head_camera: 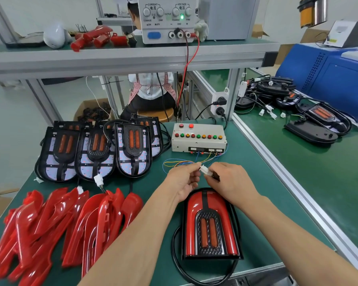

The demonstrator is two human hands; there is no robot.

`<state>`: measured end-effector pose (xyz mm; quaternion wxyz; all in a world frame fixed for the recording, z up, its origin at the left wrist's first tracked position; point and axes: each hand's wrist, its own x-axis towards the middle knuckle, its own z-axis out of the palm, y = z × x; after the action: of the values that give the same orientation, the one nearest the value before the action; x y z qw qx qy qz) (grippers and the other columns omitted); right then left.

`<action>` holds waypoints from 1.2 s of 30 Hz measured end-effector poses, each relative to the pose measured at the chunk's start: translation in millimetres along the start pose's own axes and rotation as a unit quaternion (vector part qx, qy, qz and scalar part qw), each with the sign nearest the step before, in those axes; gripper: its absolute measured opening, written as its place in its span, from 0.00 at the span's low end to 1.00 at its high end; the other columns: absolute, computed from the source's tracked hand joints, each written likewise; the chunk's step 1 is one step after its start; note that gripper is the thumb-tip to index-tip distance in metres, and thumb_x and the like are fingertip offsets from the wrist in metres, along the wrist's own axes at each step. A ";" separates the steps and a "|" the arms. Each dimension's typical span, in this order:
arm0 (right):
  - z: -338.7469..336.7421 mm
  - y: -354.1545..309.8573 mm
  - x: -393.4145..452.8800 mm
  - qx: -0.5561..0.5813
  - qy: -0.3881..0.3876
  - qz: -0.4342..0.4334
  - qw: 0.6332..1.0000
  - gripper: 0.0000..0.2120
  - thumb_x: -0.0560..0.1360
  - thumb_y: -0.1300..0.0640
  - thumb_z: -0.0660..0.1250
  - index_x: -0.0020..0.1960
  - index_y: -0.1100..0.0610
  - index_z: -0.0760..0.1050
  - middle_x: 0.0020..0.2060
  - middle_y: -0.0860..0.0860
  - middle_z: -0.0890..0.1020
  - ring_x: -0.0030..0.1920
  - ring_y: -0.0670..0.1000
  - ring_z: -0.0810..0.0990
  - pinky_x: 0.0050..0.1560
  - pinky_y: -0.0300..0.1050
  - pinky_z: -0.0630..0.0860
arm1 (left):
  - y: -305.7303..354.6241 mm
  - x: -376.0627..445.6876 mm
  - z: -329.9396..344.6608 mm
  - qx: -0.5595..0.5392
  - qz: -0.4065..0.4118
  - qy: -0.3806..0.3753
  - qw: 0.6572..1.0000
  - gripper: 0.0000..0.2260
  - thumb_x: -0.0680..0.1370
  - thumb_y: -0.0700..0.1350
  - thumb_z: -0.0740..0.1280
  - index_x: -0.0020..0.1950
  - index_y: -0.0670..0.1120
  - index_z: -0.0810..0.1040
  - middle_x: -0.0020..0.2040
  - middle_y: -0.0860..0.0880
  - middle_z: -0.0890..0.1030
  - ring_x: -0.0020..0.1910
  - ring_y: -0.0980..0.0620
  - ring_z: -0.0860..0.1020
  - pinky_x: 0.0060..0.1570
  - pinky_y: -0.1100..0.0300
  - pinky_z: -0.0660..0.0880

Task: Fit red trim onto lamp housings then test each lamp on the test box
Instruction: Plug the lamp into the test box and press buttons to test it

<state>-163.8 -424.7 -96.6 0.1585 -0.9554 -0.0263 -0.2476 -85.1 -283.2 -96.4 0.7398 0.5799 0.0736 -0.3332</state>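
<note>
**Connector being mated for the lamp test**

A trimmed lamp (211,226), its red trim already seated around the black housing and twin amber lenses, lies on the green surface (262,203) at 6 o'clock of the frame, with its black cable (179,263) looped around its near side. Just above it, at 12 o'clock from the lamp, a white connector (206,170) is held between both hands. The left hand (183,180) is closed in a pinch on the end fed by the coloured test leads (180,163); the right hand (230,181) is curled in a grip on the white plug, presumably the lamp's own.

The step in hand appears to be plugging the lamp into the test box (198,138), which sits at 12 o'clock beyond the hands, its row of red, green and amber buttons facing up. For a clean mating, the two halves should be lined up straight, with any latch side matched, and pushed home along one axis rather than rocked; the thin leads should be kept slack so nothing is pulled at the box terminals.

Both forearms enter from the lower edge and converge, wrists raised off the surface, thumbs and forefingers meeting over the lamp's top.

At 9 o'clock lie loose red trim pieces (50,228); at 10 o'clock, untrimmed lamp housings (95,151) stand in a row.
</note>
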 end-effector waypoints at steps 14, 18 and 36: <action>-9.0 2.1 -7.4 -0.017 -0.005 -0.004 1.000 0.08 0.78 0.52 0.71 0.45 0.56 0.79 0.37 0.49 0.81 0.35 0.56 0.80 0.33 0.52 0.77 | 44.5 -21.3 -15.2 0.696 0.416 -0.008 0.584 0.11 0.82 0.50 0.66 0.64 0.56 0.80 0.61 0.59 0.79 0.67 0.54 0.69 0.69 0.49 0.58; -14.6 2.8 -7.3 -0.018 -0.004 -0.018 1.000 0.07 0.78 0.54 0.72 0.46 0.58 0.80 0.37 0.50 0.81 0.34 0.58 0.79 0.32 0.52 0.76 | 53.8 -11.0 -16.5 0.763 0.395 -0.074 0.506 0.15 0.80 0.53 0.69 0.66 0.56 0.79 0.62 0.57 0.80 0.66 0.54 0.72 0.71 0.48 0.59; -10.5 5.8 -10.2 0.020 -0.002 -0.071 0.997 0.09 0.76 0.56 0.74 0.42 0.58 0.76 0.32 0.48 0.76 0.28 0.52 0.72 0.29 0.43 0.65 | 60.8 -9.6 -18.3 0.750 0.444 -0.185 0.453 0.13 0.83 0.50 0.66 0.57 0.43 0.84 0.50 0.47 0.84 0.55 0.46 0.76 0.56 0.53 0.70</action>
<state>-176.9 -433.2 -94.5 0.1590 -0.9484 -0.0995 -0.2555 -52.2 -256.3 -48.2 0.0616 0.7890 -0.6111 0.0154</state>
